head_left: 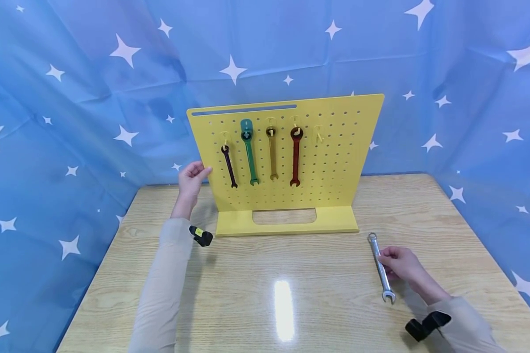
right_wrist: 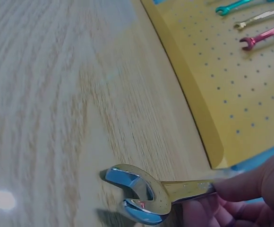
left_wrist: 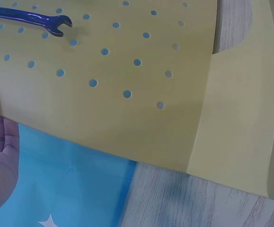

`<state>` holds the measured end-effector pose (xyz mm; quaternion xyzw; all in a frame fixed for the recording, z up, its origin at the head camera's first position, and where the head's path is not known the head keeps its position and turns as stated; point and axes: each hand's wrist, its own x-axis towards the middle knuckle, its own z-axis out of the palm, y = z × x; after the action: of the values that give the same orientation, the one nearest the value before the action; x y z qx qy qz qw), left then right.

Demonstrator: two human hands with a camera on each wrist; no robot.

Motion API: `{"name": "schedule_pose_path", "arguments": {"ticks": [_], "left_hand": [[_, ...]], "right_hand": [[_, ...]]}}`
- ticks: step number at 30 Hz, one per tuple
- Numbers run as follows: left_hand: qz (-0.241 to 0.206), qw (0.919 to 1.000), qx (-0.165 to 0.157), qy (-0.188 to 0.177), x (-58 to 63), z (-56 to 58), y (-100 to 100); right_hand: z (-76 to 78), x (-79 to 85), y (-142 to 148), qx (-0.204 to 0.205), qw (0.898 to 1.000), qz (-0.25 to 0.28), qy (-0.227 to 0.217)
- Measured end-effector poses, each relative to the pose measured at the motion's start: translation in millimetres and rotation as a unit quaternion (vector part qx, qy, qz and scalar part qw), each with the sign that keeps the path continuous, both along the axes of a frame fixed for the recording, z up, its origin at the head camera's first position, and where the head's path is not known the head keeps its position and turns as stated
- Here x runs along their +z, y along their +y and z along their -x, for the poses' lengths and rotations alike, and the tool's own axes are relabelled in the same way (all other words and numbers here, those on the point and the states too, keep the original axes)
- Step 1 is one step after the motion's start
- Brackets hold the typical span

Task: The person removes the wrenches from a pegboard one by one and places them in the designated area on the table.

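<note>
A yellow pegboard (head_left: 327,186) stands upright on its foot at the back of the table. My left hand (head_left: 191,182) grips its left edge, thumb on the front face. From its hooks hang a dark purple wrench (head_left: 229,166), a green wrench (head_left: 251,159), a gold wrench (head_left: 272,154) and a red wrench (head_left: 296,159). To their right, a yellow hook (head_left: 319,137) carries nothing. At the right of the table my right hand (head_left: 399,264) pinches a silver combination wrench (head_left: 382,269) by its shaft. Its open end shows large in the right wrist view.
The wooden table (head_left: 238,279) reaches forward from the pegboard, with a bright light reflection (head_left: 284,309) on it. A blue curtain with white stars (head_left: 265,49) hangs behind and at both sides. The pegboard's foot has a cut-out slot (head_left: 284,216).
</note>
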<state>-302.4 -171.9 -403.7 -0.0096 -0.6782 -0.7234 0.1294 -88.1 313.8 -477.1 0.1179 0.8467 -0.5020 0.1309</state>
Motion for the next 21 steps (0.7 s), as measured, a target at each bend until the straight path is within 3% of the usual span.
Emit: {"name": "schedule_pose_path", "arguments": {"ticks": [15, 21], "left_hand": [[0.002, 1.0, -0.003, -0.007, 0.6, -0.2, -0.7], [-0.005, 0.9999, -0.004, -0.009, 1.0, -0.9, -0.4]], "right_hand": [[2.0, 0.8, -5.9, -0.02, 0.996, -0.091, 0.006], [2.3, 2.8, -4.4, -0.006, 0.992, -0.13, 0.008]]}}
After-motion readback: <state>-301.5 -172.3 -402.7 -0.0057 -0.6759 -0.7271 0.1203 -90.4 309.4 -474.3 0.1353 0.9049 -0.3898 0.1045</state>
